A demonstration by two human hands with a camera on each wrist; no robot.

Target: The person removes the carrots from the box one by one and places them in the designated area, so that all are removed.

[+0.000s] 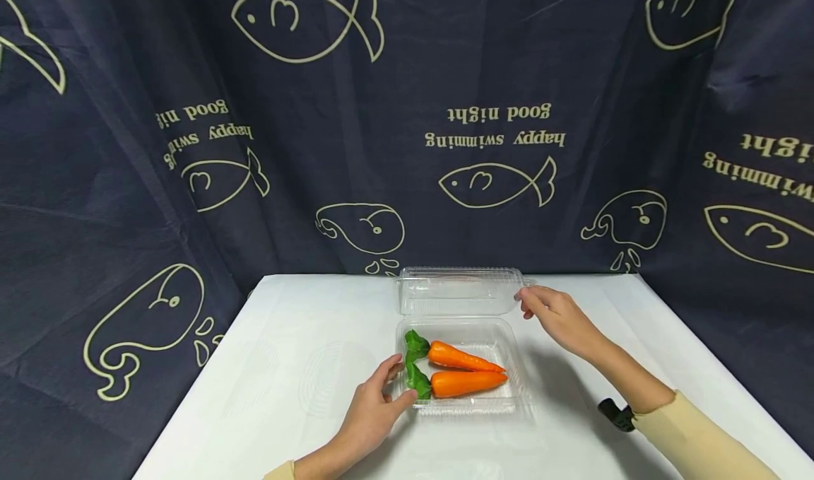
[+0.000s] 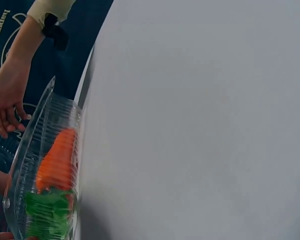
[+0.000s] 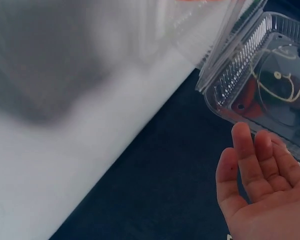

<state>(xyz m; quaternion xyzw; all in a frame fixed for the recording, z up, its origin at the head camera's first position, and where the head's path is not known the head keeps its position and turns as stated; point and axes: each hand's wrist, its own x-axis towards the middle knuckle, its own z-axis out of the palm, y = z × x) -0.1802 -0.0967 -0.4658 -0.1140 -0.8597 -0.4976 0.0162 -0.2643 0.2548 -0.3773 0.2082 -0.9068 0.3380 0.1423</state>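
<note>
A clear plastic clamshell container [image 1: 518, 367] lies open on the table, its hinged lid [image 1: 454, 300] raised at the back. Inside the base are two orange carrots with green leafy tops, a rear carrot [image 1: 461, 356] and a front carrot [image 1: 467, 384], tips pointing right. My left hand [image 1: 375, 413] holds the base at its left side, thumb by the front corner and fingers farther back on the rim. At the lid's right edge, my right hand [image 1: 559, 317] pinches with its fingertips. The other fingers hang loosely bent in the right wrist view.
The container stands on a white-covered table [image 1: 305, 367]. Behind it hangs a dark blue curtain [image 1: 407, 112] printed with fish, whales and lettering. A black band [image 1: 615, 415] is on the right wrist.
</note>
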